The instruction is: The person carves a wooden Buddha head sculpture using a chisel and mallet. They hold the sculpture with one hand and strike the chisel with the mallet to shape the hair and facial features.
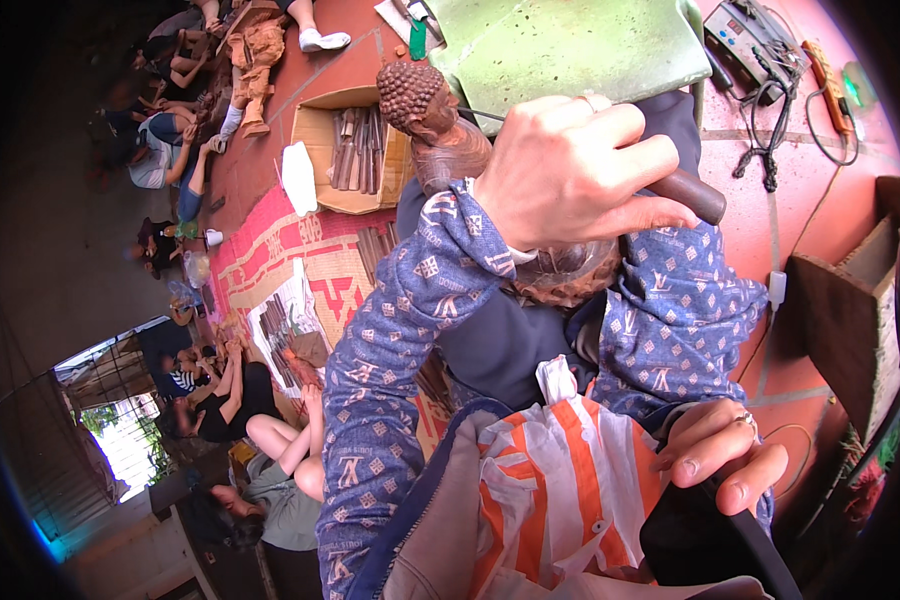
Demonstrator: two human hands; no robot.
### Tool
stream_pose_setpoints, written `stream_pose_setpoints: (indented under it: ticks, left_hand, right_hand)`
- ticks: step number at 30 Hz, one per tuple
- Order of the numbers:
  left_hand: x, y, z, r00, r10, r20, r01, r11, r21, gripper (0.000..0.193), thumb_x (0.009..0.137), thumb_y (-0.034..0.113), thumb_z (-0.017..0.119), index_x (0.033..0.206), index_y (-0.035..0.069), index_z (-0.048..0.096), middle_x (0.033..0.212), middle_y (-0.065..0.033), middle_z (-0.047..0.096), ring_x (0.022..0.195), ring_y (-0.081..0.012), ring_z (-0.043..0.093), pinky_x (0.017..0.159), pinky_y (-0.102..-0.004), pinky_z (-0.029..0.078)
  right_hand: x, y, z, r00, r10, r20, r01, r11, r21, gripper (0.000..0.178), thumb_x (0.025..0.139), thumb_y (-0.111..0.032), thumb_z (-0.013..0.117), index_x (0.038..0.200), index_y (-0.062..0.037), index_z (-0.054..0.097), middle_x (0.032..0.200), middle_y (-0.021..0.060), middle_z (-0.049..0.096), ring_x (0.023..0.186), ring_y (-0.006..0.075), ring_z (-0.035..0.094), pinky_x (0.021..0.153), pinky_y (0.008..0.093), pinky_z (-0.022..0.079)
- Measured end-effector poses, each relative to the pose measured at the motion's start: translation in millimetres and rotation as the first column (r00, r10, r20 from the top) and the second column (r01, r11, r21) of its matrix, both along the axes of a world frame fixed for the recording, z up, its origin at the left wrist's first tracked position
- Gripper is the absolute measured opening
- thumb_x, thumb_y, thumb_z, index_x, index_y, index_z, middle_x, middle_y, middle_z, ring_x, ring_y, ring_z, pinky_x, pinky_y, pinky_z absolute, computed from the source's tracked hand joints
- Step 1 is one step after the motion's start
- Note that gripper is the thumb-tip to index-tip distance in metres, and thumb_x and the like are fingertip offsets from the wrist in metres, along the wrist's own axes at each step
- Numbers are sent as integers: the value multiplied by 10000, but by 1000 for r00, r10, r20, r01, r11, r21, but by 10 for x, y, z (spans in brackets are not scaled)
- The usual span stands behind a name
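Observation:
A dark brown carved wooden figure [448, 150] with a knobbly, curled head stands tilted in front of my lap. My left hand [575, 170] is closed round a carving tool with a dark wooden handle [692, 196]. Its thin metal shaft [482, 114] reaches left to the figure's face; I cannot tell whether the tip touches it. Part of the figure's lower body is hidden behind my left hand and wrist. Lower right, my right hand [715, 455] has its fingers bent over a smooth black object [705, 540], whose kind I cannot make out.
A pale green slab [570, 45] lies beyond the figure. To the left are a cardboard box [315, 125] of chisels and a red patterned mat [260, 235] with more tools. Several people sit farther left. A control box [755, 45], power strip [828, 85] and wooden box [855, 310] are right.

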State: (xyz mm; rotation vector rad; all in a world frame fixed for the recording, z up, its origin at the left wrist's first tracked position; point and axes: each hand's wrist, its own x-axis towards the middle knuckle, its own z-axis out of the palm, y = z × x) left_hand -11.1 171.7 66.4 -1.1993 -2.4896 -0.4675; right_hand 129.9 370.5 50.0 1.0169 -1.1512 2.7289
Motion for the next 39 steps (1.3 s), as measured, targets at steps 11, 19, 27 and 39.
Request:
stream_pose_setpoints:
  ticks: [11,19,27,39]
  left_hand:
    - [-74,-100,-88,996,13,-91,-10,999,35,403,592,485,719,753,135,601,617,-2,484,554,-185,537,487,-294,428]
    - [-30,-48,19,998,-23,-63,27,997,69,410,577,478,731,750,131,596,614,-4,471,552,-185,529,479,-294,423]
    - [-57,-132,-44,996,-11,-90,17,998,67,424,573,480,734,756,122,598,624,-8,483,549,-186,529,477,-294,423]
    - [0,-140,63,995,-65,-70,78,974,213,490,624,611,643,612,144,495,615,-1,448,510,-187,503,461,-302,409]
  right_hand:
    - [6,-7,-1,1000,-14,9,14,1000,8,276,887,-316,533,1099,-142,496,1048,175,582,712,251,595,523,261,469]
    - [1,-14,-19,1000,-1,10,1,1000,-7,269,891,-319,525,1090,-139,499,1038,181,584,712,252,594,532,266,488]
    - [4,-15,-39,1000,5,9,-5,1000,-9,273,890,-323,528,1089,-138,499,1042,181,583,717,252,596,524,261,486]
    - [-30,-44,-12,1000,19,-2,-19,1000,-5,261,887,-305,541,1087,-142,503,1040,179,587,676,253,603,502,270,501]
